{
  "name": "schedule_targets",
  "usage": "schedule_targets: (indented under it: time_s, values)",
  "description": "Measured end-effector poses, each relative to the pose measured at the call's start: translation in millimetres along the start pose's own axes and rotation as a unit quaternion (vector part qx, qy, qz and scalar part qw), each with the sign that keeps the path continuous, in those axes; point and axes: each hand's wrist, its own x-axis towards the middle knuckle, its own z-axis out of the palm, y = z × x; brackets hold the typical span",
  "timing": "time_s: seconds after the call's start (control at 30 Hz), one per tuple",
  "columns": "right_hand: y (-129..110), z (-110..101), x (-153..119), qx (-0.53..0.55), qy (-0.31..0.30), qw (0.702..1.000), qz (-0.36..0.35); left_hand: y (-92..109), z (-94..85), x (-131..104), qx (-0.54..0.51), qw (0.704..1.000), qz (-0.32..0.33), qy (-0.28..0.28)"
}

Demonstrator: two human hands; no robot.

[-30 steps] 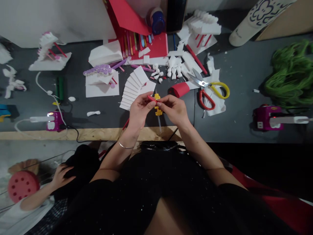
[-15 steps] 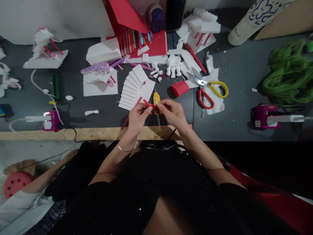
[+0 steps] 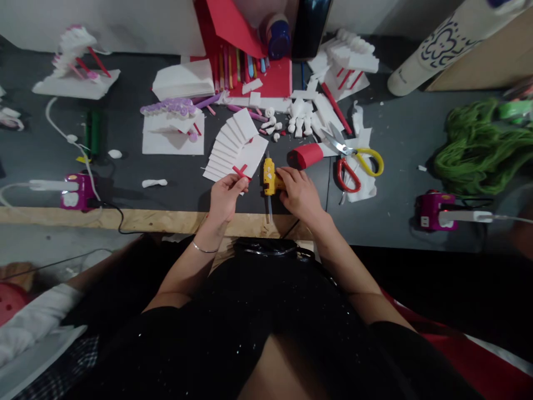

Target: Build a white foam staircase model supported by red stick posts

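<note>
Between the thumb and fingers of my left hand (image 3: 226, 195) is a thin red strip (image 3: 240, 173), closed in a pinch. It crosses in view over another bit of red; whether they touch, I cannot tell. Behind it lies a white stepped fan-shaped model (image 3: 229, 145) on a white base. My right hand (image 3: 303, 194) has its fingers curled over the handle of a yellow glue gun (image 3: 270, 172). The gun lies on the table, nozzle pointing away, with a clear glue stick (image 3: 270, 210) sticking out toward me.
Scissors (image 3: 342, 147) with red and yellow handles lie to the right, beside a red paper roll (image 3: 306, 155). Green yarn (image 3: 470, 150), a white bottle (image 3: 437, 50) and purple power adapters (image 3: 435, 210) stand around. A person's sleeve (image 3: 37, 311) shows at lower left.
My hands have moved apart. The right one has let go of the red strip and come down on the glue gun's handle; the left has moved slightly left, keeping the strip.
</note>
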Motion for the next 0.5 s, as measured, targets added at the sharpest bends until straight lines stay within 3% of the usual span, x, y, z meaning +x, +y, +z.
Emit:
schedule_targets:
  time_s: [0.17, 0.27, 0.4, 0.5]
  values:
    - [0, -2, 15, -0.034, -0.026, 0.999, 0.003, 3, 2.8, -1, -0.027, 0.999, -0.016, 0.016]
    - [6, -7, 15, -0.007, 0.006, 0.999, 0.037, 5, 3.2, -2, -0.053, 0.998, -0.015, 0.026]
    - [10, -28, -1, 0.146, 0.099, 0.984, 0.031, 6, 5.1, -3, -0.069, 0.997, 0.005, 0.026]
    - [-2, -46, -18, 0.267, 0.08, 0.96, -0.008, 9, 10.0, -4, -0.063, 0.998, 0.03, 0.003]
